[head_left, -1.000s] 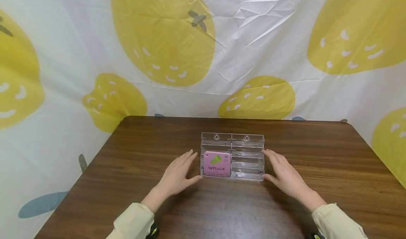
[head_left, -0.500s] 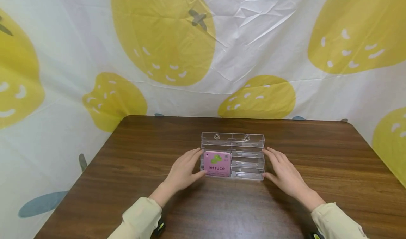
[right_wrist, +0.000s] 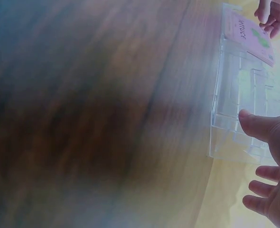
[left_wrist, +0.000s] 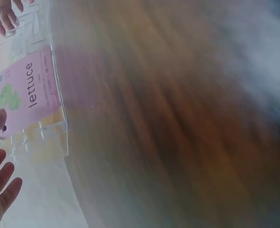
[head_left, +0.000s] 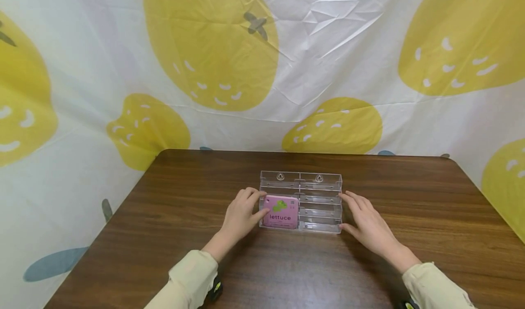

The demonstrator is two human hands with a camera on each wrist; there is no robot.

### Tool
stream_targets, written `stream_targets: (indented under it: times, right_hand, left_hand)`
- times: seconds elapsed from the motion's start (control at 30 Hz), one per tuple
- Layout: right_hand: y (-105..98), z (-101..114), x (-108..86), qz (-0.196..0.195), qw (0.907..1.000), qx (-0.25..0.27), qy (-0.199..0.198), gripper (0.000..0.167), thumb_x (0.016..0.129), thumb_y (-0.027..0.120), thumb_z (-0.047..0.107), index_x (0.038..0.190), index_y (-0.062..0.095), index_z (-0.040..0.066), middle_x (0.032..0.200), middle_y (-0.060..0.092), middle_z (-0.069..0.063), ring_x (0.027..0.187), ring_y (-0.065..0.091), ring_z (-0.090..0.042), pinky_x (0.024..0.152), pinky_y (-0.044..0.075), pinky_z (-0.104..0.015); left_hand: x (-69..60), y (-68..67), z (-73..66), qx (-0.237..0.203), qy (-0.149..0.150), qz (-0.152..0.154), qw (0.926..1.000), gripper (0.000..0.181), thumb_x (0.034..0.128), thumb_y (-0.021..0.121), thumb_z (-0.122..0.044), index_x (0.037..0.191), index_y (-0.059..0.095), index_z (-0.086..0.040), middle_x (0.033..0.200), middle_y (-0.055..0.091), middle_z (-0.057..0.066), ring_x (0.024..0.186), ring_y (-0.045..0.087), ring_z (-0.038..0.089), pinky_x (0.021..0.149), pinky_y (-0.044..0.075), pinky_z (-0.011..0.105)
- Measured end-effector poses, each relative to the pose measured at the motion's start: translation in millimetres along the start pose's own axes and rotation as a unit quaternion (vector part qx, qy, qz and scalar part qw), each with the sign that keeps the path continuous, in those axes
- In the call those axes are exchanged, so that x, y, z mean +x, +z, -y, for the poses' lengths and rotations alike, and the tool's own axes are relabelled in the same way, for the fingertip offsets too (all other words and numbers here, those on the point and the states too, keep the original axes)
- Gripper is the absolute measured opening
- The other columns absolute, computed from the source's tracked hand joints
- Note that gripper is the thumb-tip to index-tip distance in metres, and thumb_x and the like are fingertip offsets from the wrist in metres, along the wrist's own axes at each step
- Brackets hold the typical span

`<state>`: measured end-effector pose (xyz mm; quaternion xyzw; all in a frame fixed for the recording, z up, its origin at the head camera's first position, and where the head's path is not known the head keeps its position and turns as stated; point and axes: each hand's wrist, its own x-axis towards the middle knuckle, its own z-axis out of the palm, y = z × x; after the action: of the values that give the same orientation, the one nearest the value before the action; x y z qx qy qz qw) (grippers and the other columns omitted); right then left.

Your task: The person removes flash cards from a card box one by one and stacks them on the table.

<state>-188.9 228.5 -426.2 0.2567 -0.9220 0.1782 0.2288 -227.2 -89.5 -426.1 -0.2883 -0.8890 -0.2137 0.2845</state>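
Note:
A clear plastic card rack (head_left: 321,200), two columns of stepped slots, lies on the brown table. In its front left part, a pink card (head_left: 280,212) printed "lettuce" stands leaning back. My left hand (head_left: 241,213) pinches the card's upper left corner, thumb on the printed face and index fingertip at the top edge. Seen in the left wrist view, the other fingers (left_wrist: 7,183) spread apart beside the rack. On the rack's right side, my right hand (head_left: 371,227) rests with loosely extended fingers. Its thumb (right_wrist: 261,126) lies by the rack's front right corner.
The wooden table (head_left: 188,181) stretches around the rack on all sides. Behind it hangs a white cloth (head_left: 299,72) with yellow lemon prints, close to the table's far edge. Light sleeves (head_left: 193,272) cover both forearms.
My left hand has moved right and slightly up from beside the rack to the card's corner, and its fingers have bent more. The right hand, rack and card look still.

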Motion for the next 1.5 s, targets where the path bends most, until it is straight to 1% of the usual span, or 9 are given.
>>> stream_targets:
  times: [0.2,0.3,0.6,0.77,0.87,1.03,1.2,1.37,1.5]
  right_hand:
    - [0,0,0.2,0.003,1.0000,0.002,0.004,0.073,0.065,0.080,0.009,0.126,0.042,-0.004,0.123,0.045,-0.027,0.112,0.042,-0.041,0.089,0.038,-0.052]
    - [0,1,0.4,0.005,1.0000,0.004,0.005,0.073,0.065,0.080,0.010,0.126,0.042,-0.004,0.123,0.045,-0.027,0.112,0.042,-0.041,0.089,0.038,-0.052]
    - [0,0,0.1,0.000,1.0000,0.003,0.003,0.073,0.065,0.080,0.009,0.126,0.042,-0.004,0.123,0.046,-0.027,0.111,0.043,-0.040,0.088,0.038,-0.052]
    - [1,-1,-0.3,-0.001,1.0000,0.004,0.002,0.073,0.064,0.081,0.010,0.126,0.043,-0.004,0.122,0.046,-0.027,0.112,0.042,-0.040,0.088,0.038,-0.051]
    - [1,-1,-0.4,0.000,1.0000,0.004,0.003,0.073,0.065,0.081,0.010,0.126,0.043,-0.004,0.123,0.046,-0.026,0.112,0.042,-0.040,0.089,0.038,-0.051]
    - [0,0,-0.3,0.004,1.0000,0.006,0.005,0.073,0.065,0.080,0.009,0.126,0.042,-0.004,0.123,0.046,-0.026,0.112,0.042,-0.040,0.089,0.038,-0.051]
    - [0,0,-0.4,0.004,0.9999,0.006,0.008,0.073,0.065,0.080,0.009,0.126,0.042,-0.004,0.123,0.046,-0.027,0.112,0.042,-0.040,0.090,0.038,-0.051]
    - [1,-1,-0.3,0.005,1.0000,0.003,0.008,0.073,0.065,0.080,0.010,0.126,0.042,-0.003,0.123,0.046,-0.027,0.112,0.042,-0.040,0.090,0.038,-0.051]
    - [1,-1,-0.3,0.006,0.9999,0.002,0.007,0.073,0.066,0.080,0.010,0.126,0.042,-0.003,0.123,0.046,-0.027,0.112,0.042,-0.040,0.090,0.038,-0.052]
  left_hand:
    - [4.2,2.5,-2.7,-0.030,-0.060,0.000,0.9978,0.031,0.0702,0.078,-0.022,0.096,0.067,-0.010,0.087,0.059,0.001,0.075,0.047,0.012,0.056,0.040,0.022]
    - [5.8,3.9,-3.4,-0.042,-0.080,-0.002,0.9959,0.028,0.0705,0.077,-0.022,0.094,0.068,-0.011,0.086,0.060,-0.001,0.073,0.046,0.011,0.056,0.040,0.022]
    - [9.3,8.9,-2.3,-0.063,-0.114,-0.002,0.9915,0.026,0.0699,0.078,-0.024,0.090,0.069,-0.011,0.085,0.066,-0.002,0.075,0.050,0.011,0.061,0.043,0.023]
    - [12.1,9.5,-0.9,-0.082,-0.125,0.002,0.9888,0.024,0.0698,0.078,-0.023,0.088,0.069,-0.011,0.081,0.065,-0.002,0.072,0.049,0.012,0.060,0.042,0.024]
    - [13.2,10.2,0.6,-0.097,-0.136,0.011,0.9859,0.024,0.0696,0.078,-0.023,0.087,0.069,-0.011,0.079,0.065,-0.002,0.069,0.049,0.011,0.060,0.040,0.024]
    - [14.2,12.8,3.0,-0.125,-0.165,0.025,0.9781,0.022,0.0698,0.078,-0.023,0.085,0.068,-0.011,0.077,0.064,-0.002,0.066,0.049,0.009,0.059,0.040,0.022]
    - [14.9,13.9,3.8,-0.166,-0.185,0.025,0.9682,0.020,0.0691,0.078,-0.020,0.082,0.067,-0.009,0.073,0.063,-0.001,0.064,0.052,0.009,0.058,0.043,0.020]
    - [15.4,14.2,5.1,-0.201,-0.194,0.026,0.9599,0.018,0.0700,0.078,-0.016,0.081,0.066,-0.007,0.073,0.065,0.001,0.063,0.056,0.009,0.058,0.047,0.020]
    - [15.2,15.2,6.6,-0.235,-0.205,0.026,0.9499,0.017,0.0702,0.077,-0.012,0.080,0.066,-0.005,0.073,0.065,0.004,0.063,0.059,0.010,0.059,0.049,0.019]
